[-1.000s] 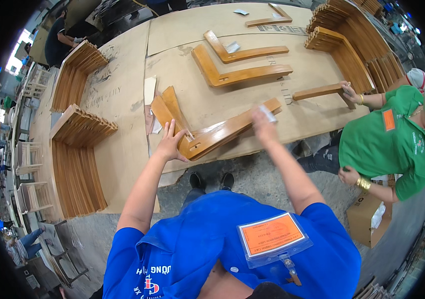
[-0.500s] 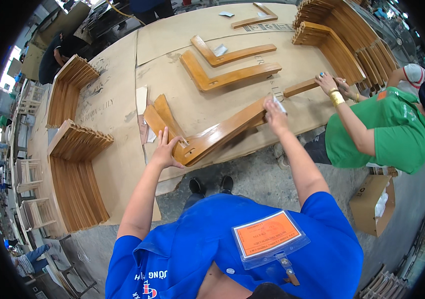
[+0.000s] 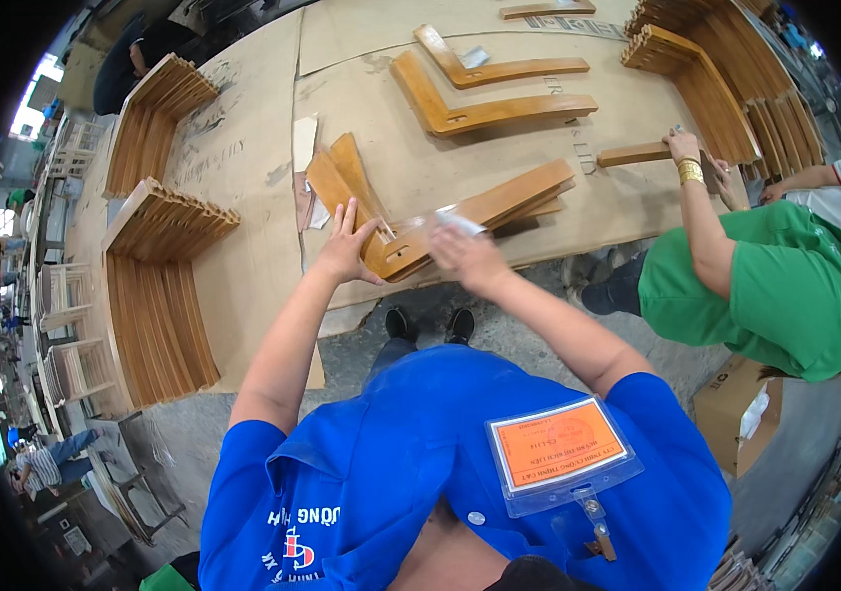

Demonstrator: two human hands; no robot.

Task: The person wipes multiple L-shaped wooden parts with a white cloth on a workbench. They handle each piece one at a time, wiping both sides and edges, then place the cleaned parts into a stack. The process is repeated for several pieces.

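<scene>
Cardboard (image 3: 263, 177) covers the work surface, and along its near edge, about the middle, lies a varnished L-shaped wooden piece (image 3: 504, 202), its corner toward the wearer. A second piece (image 3: 349, 163) shows partly from beneath it.

The left hand (image 3: 346, 251) is spread wide, fingers apart and thumb held well away from them. The fingertips rest on the short arm of the upper piece, and the thumb reaches down by the corner, near a small slot. It lies over the wood without closing round it.

The right hand (image 3: 468, 258) is slightly blurred, palm down, its fingers bent over a white pad (image 3: 462, 223) and keeping hold of it against the long arm, near the corner. Whether the pad is cloth or paper I cannot tell; the right thumb is hard to make out.

Toward the far side of the cardboard lie two more L-shaped pieces (image 3: 509, 115), with a small pale packet (image 3: 474, 56) beside the farther one. Two stacks of pieces (image 3: 159, 320) stand at the cardboard's left end, and others (image 3: 701, 98) at its far right. By its near right edge, a co-worker in green (image 3: 750, 281) touches another piece (image 3: 634, 154).
</scene>
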